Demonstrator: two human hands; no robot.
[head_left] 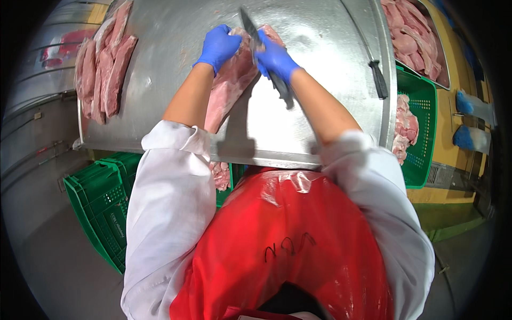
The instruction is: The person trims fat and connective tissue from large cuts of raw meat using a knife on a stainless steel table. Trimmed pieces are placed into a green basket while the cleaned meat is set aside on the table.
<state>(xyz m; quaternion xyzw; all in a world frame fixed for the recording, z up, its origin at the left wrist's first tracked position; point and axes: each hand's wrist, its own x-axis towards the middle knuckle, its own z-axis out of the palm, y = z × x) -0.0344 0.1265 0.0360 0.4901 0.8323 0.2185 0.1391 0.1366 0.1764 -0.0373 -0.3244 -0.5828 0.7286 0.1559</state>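
Observation:
A long pink strip of raw meat, seemingly a pork loin (pixel 230 95), lies on the metal table between my arms, its narrow end toward me. My left hand (pixel 220 47), in a blue glove, is closed on the far left part of the meat. My right hand (pixel 276 60), also gloved in blue, grips a knife (pixel 248 24) over the meat's far right side. The knife's blade points away from me, and its dark handle end shows below my fist. Whether the edge is in the meat cannot be made out.
Several meat strips (pixel 109 69) lie along the table's left edge. A sharpening steel (pixel 377 77) rests on the right. Beyond that edge are a metal tray of meat (pixel 445 66) and a green crate (pixel 421 160). More green crates (pixel 101 200) stand below the near left edge.

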